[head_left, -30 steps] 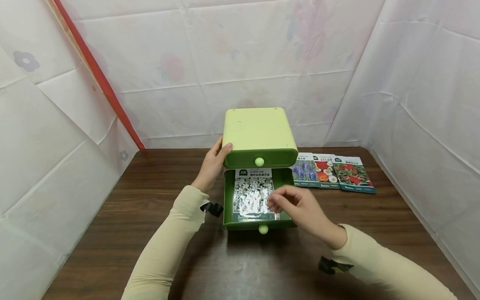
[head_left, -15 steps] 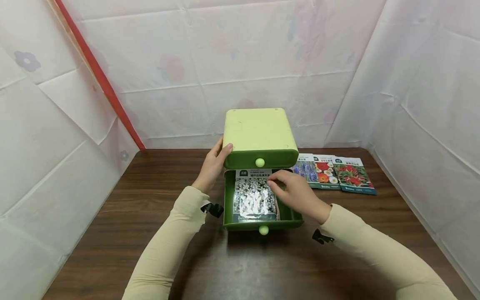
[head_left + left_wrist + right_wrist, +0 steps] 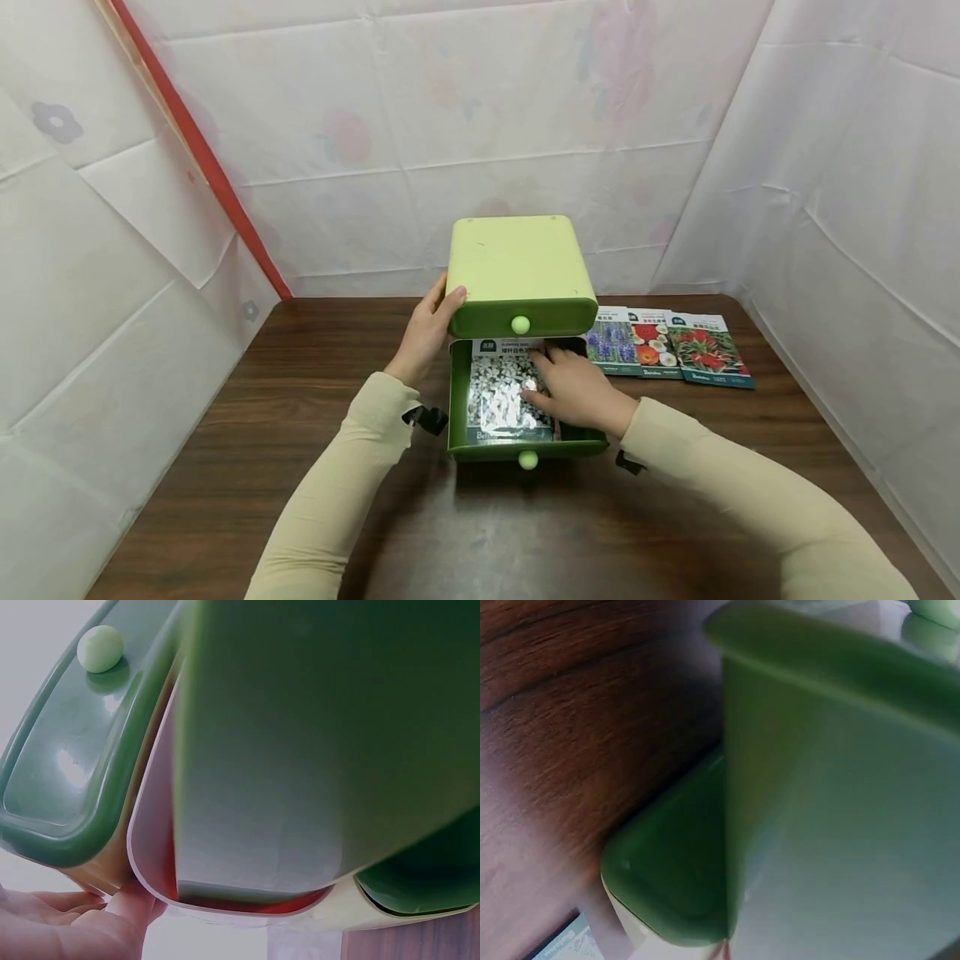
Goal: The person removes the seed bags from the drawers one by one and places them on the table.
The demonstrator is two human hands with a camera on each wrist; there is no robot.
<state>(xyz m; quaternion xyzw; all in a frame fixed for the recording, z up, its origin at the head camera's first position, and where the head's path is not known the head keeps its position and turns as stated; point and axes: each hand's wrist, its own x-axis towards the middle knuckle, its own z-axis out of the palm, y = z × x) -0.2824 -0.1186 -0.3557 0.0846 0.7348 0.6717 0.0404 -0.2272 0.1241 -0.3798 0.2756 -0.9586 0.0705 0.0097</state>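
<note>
A light green drawer box (image 3: 517, 258) with dark green drawer fronts stands on the table. Its drawer (image 3: 487, 454) under the top one is pulled out, holding a white-flower seed packet (image 3: 495, 392). My left hand (image 3: 424, 329) rests against the box's left side, thumb near the front corner; the left wrist view shows that hand (image 3: 82, 922) beside the top drawer (image 3: 67, 772). Inside the open drawer my right hand (image 3: 573, 387) touches the packet's right part with spread fingers. The pulled-out drawer (image 3: 840, 795) hides that hand in the right wrist view.
Several seed packets stand out right of the box: purple flowers (image 3: 611, 343), red and white flowers (image 3: 652, 343), red flowers (image 3: 708, 350). Dark wooden table (image 3: 300, 400) surrounds the box. A white sheet wall (image 3: 375, 167) rises behind. Another drawer (image 3: 675, 855) sits below the pulled-out one.
My right hand has moved from above the packet's lower right up and back into the drawer, its curled fingers spreading onto the packet. The left hand stays put.
</note>
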